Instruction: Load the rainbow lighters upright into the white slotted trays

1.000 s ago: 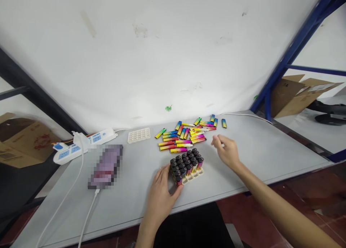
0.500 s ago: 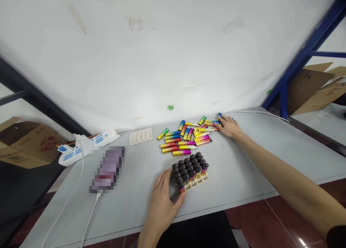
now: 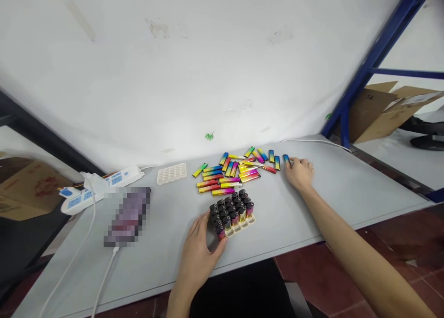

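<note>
Many lighters with black tops stand upright in a cream slotted tray (image 3: 247,224) near the front of the table. Bare slots show along the tray's front row. My left hand (image 3: 199,251) is curved around the tray's left side, thumb at the front corner and fingers behind, gripping it. Beyond the tray lies a loose heap of shiny, brightly coloured lighters (image 3: 227,180). To the right of the heap, my right hand (image 3: 300,174) is closed on a blue lighter (image 3: 286,158), whose end sticks out past the fingertips. Two blue-yellow lighters (image 3: 277,163) lie just left of it.
Another cream slotted tray (image 3: 172,173) lies at the back left. A phone (image 3: 128,215), pixelated, and a white power strip (image 3: 104,192) with cables are at the left. Behind is a white wall (image 3: 208,77). Cardboard boxes (image 3: 385,110) stand past the blue frame (image 3: 344,124).
My right hand has moved right, off the heap's right end, with a blue lighter in its fingers. Several lighters there now lie spread apart. My left hand stays at the tray; the view has shifted slightly.
</note>
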The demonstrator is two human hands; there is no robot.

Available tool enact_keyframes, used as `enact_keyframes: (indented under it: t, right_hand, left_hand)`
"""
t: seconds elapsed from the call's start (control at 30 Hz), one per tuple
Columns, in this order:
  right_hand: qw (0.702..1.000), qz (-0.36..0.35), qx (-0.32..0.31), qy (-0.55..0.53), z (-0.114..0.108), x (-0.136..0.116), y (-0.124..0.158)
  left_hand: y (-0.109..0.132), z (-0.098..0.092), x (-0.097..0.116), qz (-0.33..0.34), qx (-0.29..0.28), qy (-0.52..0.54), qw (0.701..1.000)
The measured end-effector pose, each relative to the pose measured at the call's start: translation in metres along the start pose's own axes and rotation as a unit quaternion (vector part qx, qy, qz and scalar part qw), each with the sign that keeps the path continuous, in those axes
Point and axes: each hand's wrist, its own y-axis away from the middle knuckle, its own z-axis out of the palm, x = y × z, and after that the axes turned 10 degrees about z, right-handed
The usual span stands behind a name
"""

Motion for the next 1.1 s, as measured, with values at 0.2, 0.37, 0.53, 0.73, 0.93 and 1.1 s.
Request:
enact_keyframes:
  t: [0.2, 0.37, 0.53, 0.73, 0.93, 1.1]
  right_hand:
    - [0.998, 0.022, -0.047, -0.046, 0.002, 0.011, -0.002]
    - [0.989, 0.037, -0.066, -0.128, -0.001, 0.011, 0.0]
    - [0.968, 0.046, -0.074, -0.234, -0.012, 0.001, 0.01]
    - [0.953, 0.027, -0.091, -0.289, -0.024, -0.017, 0.032]
    - [0.949, -0.027, -0.113, -0.293, -0.018, -0.018, 0.043]
    - [0.937, -0.076, -0.13, -0.317, -0.025, -0.019, 0.049]
  left_hand:
    - [0.001, 0.001, -0.002, 0.003, -0.002, -0.003, 1.0]
    - [0.001, 0.001, -0.002, -0.003, -0.005, -0.002, 1.0]
    - [0.0, 0.0, -0.001, -0.007, -0.009, -0.002, 1.0]
    - [0.0, 0.0, -0.001, 0.0, -0.002, -0.002, 1.0]
    - [0.0, 0.0, -0.002, -0.006, -0.008, -0.005, 1.0]
    - [0.001, 0.001, -0.001, -0.004, -0.002, -0.001, 1.0]
